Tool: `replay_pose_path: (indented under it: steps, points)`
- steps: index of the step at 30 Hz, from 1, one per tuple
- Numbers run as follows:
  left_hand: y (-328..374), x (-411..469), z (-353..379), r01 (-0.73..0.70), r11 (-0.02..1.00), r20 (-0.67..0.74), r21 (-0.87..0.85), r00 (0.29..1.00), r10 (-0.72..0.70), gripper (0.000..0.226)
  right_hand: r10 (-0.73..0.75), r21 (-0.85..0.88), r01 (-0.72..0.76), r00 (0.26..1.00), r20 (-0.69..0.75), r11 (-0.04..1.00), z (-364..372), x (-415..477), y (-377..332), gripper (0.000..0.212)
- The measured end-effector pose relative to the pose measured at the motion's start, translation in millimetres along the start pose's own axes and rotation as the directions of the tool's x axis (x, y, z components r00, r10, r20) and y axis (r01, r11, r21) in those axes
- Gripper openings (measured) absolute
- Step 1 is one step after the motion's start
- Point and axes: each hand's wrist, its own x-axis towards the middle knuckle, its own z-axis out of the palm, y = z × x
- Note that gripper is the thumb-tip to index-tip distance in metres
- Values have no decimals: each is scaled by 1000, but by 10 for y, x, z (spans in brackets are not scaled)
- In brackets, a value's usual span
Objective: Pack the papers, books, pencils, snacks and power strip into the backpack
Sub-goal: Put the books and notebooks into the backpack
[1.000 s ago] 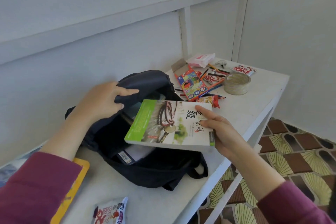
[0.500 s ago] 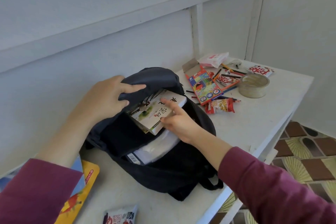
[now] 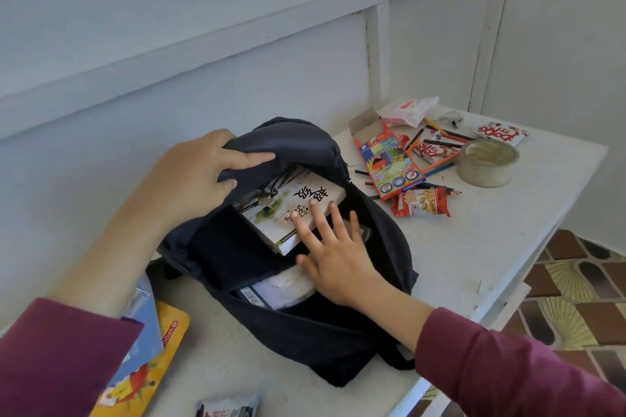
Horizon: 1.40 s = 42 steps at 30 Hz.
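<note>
A dark navy backpack (image 3: 315, 332) lies open on the white table (image 3: 474, 240). My left hand (image 3: 193, 176) grips its upper flap and holds the mouth open. A white book (image 3: 298, 203) with black characters sits halfway inside the opening, over white papers (image 3: 281, 288). My right hand (image 3: 335, 254) rests on the book's near edge with straight, spread fingers. A coloured pencil box (image 3: 386, 159), loose pencils (image 3: 443, 139) and a red snack bag (image 3: 421, 201) lie to the right of the bag.
A roll of tape (image 3: 487, 162), red-and-white snack packets (image 3: 503, 134) and a pink packet (image 3: 408, 110) sit at the table's far right. A yellow book (image 3: 149, 372) and another packet (image 3: 230, 408) lie at the near left. A wall runs behind; tiled floor lies right.
The book has gone from above the bag into its opening. My right hand has let go its grip and now lies flat against the book's edge. My left hand still holds the flap.
</note>
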Motion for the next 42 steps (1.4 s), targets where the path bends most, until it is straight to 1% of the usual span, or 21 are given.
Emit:
replay_pose_path:
  steps: [1, 3, 5, 7, 10, 12, 14, 15, 19, 23, 29, 32, 36, 38, 40, 41, 42]
  points:
    - [6, 2, -5, -10, 1000, 7, 6, 1000, 9, 70, 5, -35, -6, 1000, -30, 999, 14, 23, -13, 62]
    - [14, 4, -11, -26, 999, 15, 24, 1000, 25, 71, 59, -74, -60, 998, -24, 995, -21, 92, -96, 61]
    - [20, 1, -13, -38, 999, 22, 38, 999, 38, 72, 29, -102, -32, 999, -32, 994, -14, 199, -131, 60]
    - [19, -7, -14, -37, 999, 22, 40, 999, 36, 72, 16, -87, -14, 1000, 18, 996, -13, 263, -153, 62]
    - [16, -29, -14, -30, 999, 11, 38, 1000, 29, 71, -2, -80, 3, 1000, 8, 997, -42, 270, -173, 64]
    - [22, -49, -10, -25, 999, 8, 37, 1000, 25, 71, -77, -58, 79, 997, 32, 995, -54, 217, -202, 64]
    - [27, -60, -10, -22, 999, 9, 39, 1000, 22, 71, -170, -89, 176, 983, 68, 980, -66, 185, -199, 60]
    - [32, -63, -13, -23, 999, 10, 42, 1000, 22, 71, -192, -109, 200, 978, 76, 974, -68, 189, -183, 58]
    - [53, -78, -19, -14, 999, 10, 52, 1000, 14, 70, -162, -140, 175, 982, 97, 975, -40, 274, -123, 54]
    - [68, -86, -21, -26, 998, 2, 63, 1000, 26, 71, -138, -131, 152, 984, 112, 980, -32, 350, -141, 55]
    - [86, -125, -3, 5, 999, -10, 54, 1000, -4, 70, -121, -116, 139, 981, 152, 983, -36, 392, -161, 55]
    - [113, -176, 51, 76, 997, 13, -7, 997, -76, 67, -117, -81, 135, 972, 204, 987, -117, 371, -206, 56]
    - [136, -361, 180, 176, 974, 48, -141, 984, -171, 57, -128, 102, 102, 946, 299, 989, -284, 215, -345, 61]
    - [164, -496, 245, 220, 948, 54, -232, 976, -213, 50, -155, 181, 90, 909, 386, 979, -377, 98, -455, 61]
    - [216, -673, 290, 256, 910, 52, -327, 966, -253, 48, -198, 258, 79, 859, 472, 963, -463, -18, -588, 57]
    - [243, -769, 316, 271, 891, 37, -363, 960, -277, 47, -223, 292, 88, 852, 473, 953, -508, -87, -658, 51]
    - [254, -884, 328, 291, 875, 4, -386, 950, -314, 46, -253, 296, 131, 868, 427, 946, -538, -151, -741, 44]
